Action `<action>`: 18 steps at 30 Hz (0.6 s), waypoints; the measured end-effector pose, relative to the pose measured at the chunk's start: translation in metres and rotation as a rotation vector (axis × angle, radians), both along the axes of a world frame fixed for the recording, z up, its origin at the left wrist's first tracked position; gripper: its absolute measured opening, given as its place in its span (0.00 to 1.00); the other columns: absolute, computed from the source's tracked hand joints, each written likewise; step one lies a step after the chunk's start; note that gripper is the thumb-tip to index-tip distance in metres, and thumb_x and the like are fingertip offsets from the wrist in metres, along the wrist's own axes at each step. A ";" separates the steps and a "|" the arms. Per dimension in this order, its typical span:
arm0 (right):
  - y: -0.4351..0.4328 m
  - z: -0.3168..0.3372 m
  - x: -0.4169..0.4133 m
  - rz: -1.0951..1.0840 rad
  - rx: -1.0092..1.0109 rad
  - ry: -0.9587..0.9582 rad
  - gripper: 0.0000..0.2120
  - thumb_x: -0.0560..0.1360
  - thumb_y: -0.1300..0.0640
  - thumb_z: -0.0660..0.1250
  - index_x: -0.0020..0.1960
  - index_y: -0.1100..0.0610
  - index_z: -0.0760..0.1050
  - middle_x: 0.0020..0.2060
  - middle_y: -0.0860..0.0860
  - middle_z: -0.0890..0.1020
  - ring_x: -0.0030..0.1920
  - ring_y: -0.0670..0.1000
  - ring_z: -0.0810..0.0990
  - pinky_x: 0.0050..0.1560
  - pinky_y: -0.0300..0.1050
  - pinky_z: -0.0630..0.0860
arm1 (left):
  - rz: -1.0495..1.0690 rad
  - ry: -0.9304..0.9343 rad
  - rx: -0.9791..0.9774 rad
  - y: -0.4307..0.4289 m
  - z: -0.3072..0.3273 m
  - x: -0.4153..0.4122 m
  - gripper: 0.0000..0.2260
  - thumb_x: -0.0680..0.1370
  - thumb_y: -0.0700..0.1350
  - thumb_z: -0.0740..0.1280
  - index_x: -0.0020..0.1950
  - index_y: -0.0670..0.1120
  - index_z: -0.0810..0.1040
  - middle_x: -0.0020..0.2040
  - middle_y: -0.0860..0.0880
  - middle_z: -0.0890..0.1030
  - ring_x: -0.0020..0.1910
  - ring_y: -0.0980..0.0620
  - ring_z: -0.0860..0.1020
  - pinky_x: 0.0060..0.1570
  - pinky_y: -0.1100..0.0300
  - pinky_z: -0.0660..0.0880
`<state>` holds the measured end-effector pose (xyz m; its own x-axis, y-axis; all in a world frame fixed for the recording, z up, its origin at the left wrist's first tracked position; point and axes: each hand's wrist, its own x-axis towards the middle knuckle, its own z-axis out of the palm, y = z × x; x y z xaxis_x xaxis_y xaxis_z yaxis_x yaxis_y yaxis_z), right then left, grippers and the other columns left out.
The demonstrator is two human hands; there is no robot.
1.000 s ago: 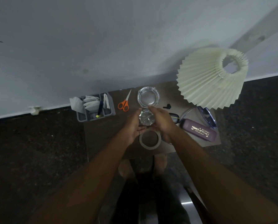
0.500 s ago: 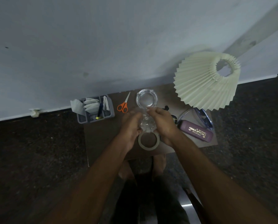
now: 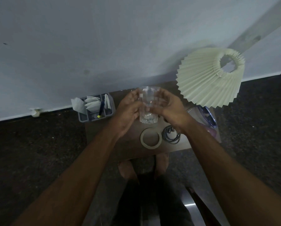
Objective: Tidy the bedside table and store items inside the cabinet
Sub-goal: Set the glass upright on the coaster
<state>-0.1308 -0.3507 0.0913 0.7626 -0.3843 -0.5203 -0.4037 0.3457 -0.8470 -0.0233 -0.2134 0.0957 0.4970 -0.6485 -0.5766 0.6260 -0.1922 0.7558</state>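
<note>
While both hands, left hand [image 3: 128,110] and right hand [image 3: 172,108], grasp it, the clear ribbed glass [image 3: 148,106] hangs above the bedside table [image 3: 120,147].

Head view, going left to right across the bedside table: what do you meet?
Grey plastic organiser caddy with white packets → left hand → clear ribbed drinking glass → right hand → cream pleated lampshade.
</note>
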 end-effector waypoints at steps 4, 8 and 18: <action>-0.009 -0.007 0.007 0.044 -0.255 0.031 0.31 0.62 0.61 0.83 0.63 0.55 0.76 0.53 0.49 0.84 0.55 0.49 0.84 0.58 0.51 0.81 | -0.095 -0.208 0.157 -0.009 -0.003 0.008 0.26 0.74 0.34 0.73 0.70 0.47 0.72 0.64 0.50 0.81 0.58 0.49 0.83 0.59 0.47 0.81; -0.008 -0.016 0.014 0.089 -0.520 0.006 0.33 0.59 0.54 0.84 0.60 0.48 0.72 0.52 0.41 0.80 0.53 0.37 0.80 0.51 0.33 0.79 | -0.118 -0.362 0.184 -0.017 -0.008 0.011 0.32 0.70 0.27 0.74 0.71 0.44 0.71 0.63 0.51 0.80 0.60 0.55 0.81 0.58 0.57 0.80; -0.010 -0.039 0.018 0.100 -0.732 0.044 0.33 0.64 0.53 0.80 0.65 0.53 0.71 0.57 0.50 0.79 0.56 0.49 0.80 0.56 0.51 0.79 | -0.113 -0.487 0.175 -0.029 -0.023 0.006 0.31 0.68 0.24 0.73 0.69 0.38 0.70 0.60 0.49 0.79 0.57 0.54 0.80 0.59 0.57 0.79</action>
